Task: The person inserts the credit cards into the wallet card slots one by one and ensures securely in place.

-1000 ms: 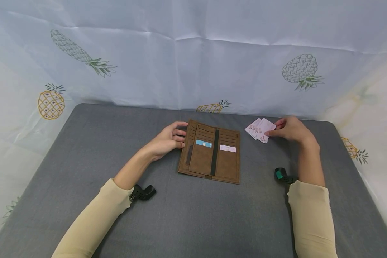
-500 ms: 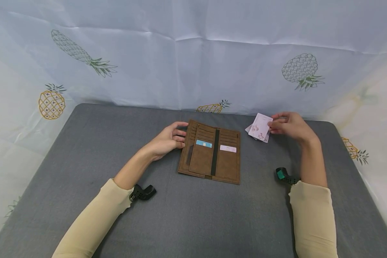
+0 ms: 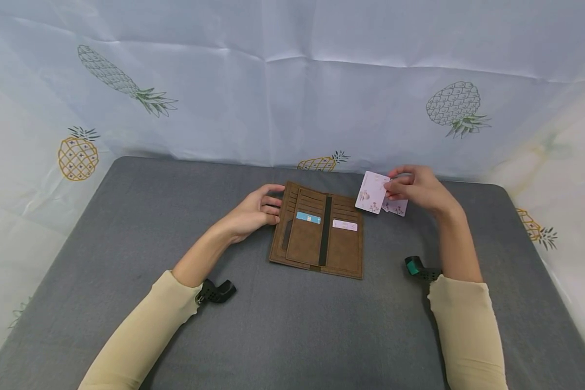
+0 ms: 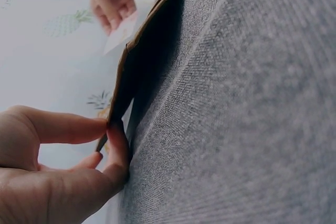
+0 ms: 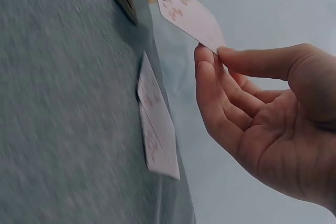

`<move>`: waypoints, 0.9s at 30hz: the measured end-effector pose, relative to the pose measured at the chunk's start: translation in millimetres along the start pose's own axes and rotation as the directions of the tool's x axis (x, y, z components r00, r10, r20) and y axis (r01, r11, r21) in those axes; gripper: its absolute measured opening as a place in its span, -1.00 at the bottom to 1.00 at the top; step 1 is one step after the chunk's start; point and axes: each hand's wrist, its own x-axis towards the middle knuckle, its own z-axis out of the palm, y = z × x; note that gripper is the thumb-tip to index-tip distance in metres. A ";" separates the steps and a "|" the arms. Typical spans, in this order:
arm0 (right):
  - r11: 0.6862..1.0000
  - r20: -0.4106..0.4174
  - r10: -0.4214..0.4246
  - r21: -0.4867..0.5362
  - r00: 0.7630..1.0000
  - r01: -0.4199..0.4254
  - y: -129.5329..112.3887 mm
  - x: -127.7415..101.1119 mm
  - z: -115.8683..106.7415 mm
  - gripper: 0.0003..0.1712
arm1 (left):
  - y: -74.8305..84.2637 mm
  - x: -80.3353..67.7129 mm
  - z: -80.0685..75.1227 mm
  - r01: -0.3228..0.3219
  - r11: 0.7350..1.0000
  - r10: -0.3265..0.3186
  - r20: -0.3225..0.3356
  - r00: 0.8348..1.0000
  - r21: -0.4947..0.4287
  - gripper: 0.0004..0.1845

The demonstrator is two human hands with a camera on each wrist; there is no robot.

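A brown wallet (image 3: 341, 250) lies open on the grey table, with a blue card (image 3: 308, 217) and a pink card (image 3: 345, 225) showing in its slots. My left hand (image 3: 250, 216) pinches the wallet's left edge between thumb and fingers; the left wrist view shows that edge lifted off the cloth. Between the thumb and fingertips of my right hand (image 3: 421, 189) is a pink floral card (image 3: 370, 194), raised near the wallet's upper right corner. Below that hand, more pink cards (image 5: 157, 124) lie overlapping on the table; their number is unclear.
A pale cloth with pineapple prints (image 3: 453, 105) hangs along the table's back edge and sides. Each wrist wears a black camera mount, the left mount (image 3: 216, 291) and the right mount (image 3: 421, 269). Grey tabletop (image 3: 297, 330) stretches in front of the wallet.
My right hand has picked the top pink card off the pile and carried it left toward the wallet. The left hand and the wallet have stayed put.
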 end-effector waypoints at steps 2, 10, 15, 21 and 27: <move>1.000 0.011 -0.020 -0.024 1.000 0.020 -5.1 1.5 7.1 -0.53 | 0.2 0.2 0.0 0.000 1.000 0.000 0.000 1.000 -0.005 -0.10; 0.984 0.028 -0.128 -0.125 0.991 0.131 -20.9 7.0 35.4 -0.62 | 0.8 -0.3 0.3 0.000 1.000 0.000 0.005 1.000 -0.002 -0.09; 0.973 0.018 -0.157 -0.171 0.987 0.158 -26.0 9.1 47.2 -0.65 | 1.2 -0.5 0.2 -0.001 1.000 0.001 0.004 1.000 -0.001 -0.09; 0.969 0.010 -0.176 -0.172 0.984 0.175 -26.0 11.9 55.2 -0.68 | 1.6 -0.4 -0.3 -0.001 1.000 0.001 0.004 1.000 0.000 -0.09; 0.971 0.048 -0.166 -0.167 0.985 0.172 -23.9 13.4 55.6 -0.70 | 1.5 -0.6 -0.1 0.003 1.000 -0.003 0.003 1.000 -0.005 -0.09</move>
